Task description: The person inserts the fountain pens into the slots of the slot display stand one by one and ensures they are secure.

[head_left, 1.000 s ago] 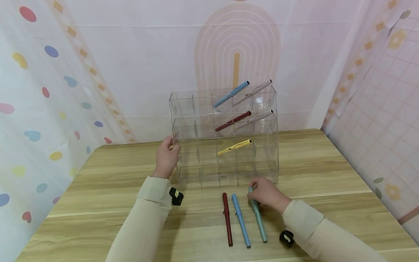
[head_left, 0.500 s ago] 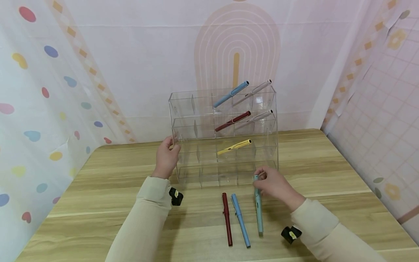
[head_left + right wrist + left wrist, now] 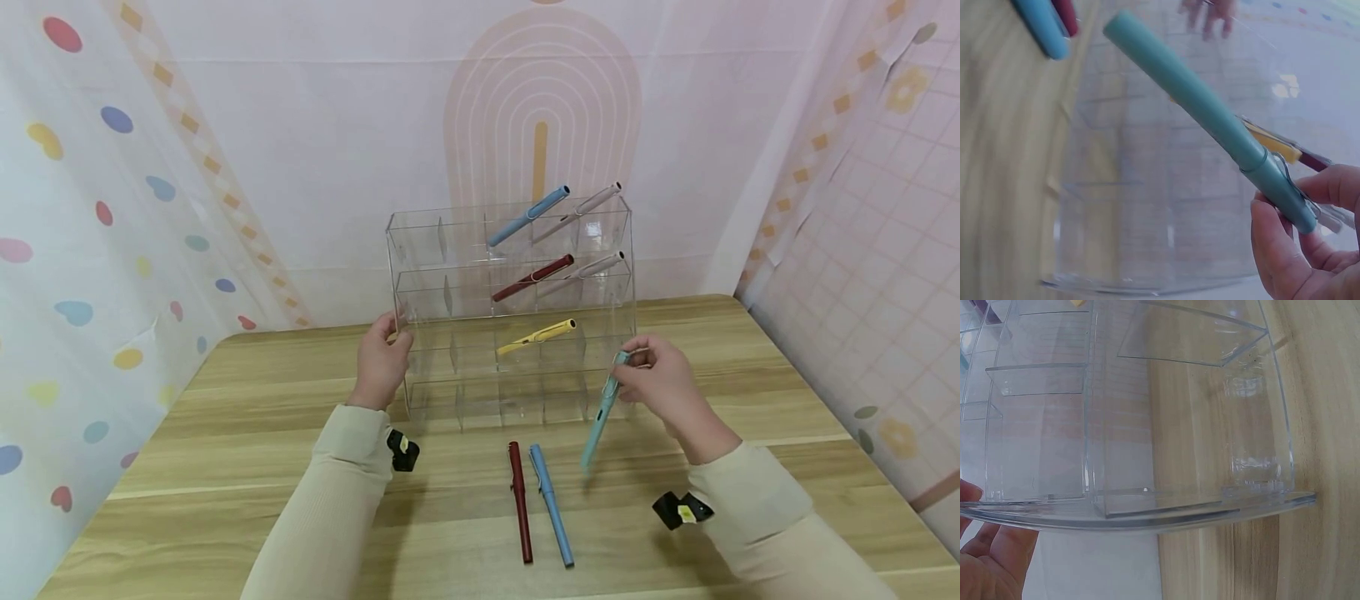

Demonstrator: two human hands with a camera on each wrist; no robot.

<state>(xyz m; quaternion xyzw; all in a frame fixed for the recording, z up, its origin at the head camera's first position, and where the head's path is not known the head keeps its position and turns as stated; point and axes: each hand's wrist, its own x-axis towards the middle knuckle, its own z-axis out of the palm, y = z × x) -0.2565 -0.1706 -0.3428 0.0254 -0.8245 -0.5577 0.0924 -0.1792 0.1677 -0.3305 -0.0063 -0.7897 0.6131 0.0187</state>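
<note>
One teal pen (image 3: 603, 410), tilted, is pinched by the right hand (image 3: 663, 382) before the lower right of one clear rack (image 3: 480, 408), gripped at its left edge by the left hand (image 3: 381, 360). Five pens (image 3: 537, 337) are racked; one red pen (image 3: 521, 504) and one blue pen (image 3: 552, 507) are laid on the table (image 3: 247, 392).

There was 1 minty green pen (image 3: 599, 418), 1 yellow pen (image 3: 537, 337), 2 dark red pens (image 3: 521, 502), 2 blue pens (image 3: 551, 505) and 2 pale grey pens (image 3: 598, 267). The sleeves (image 3: 322, 492) were cream. The cloth (image 3: 337, 150) had bright dots, hearts and a peach rainbow.
</note>
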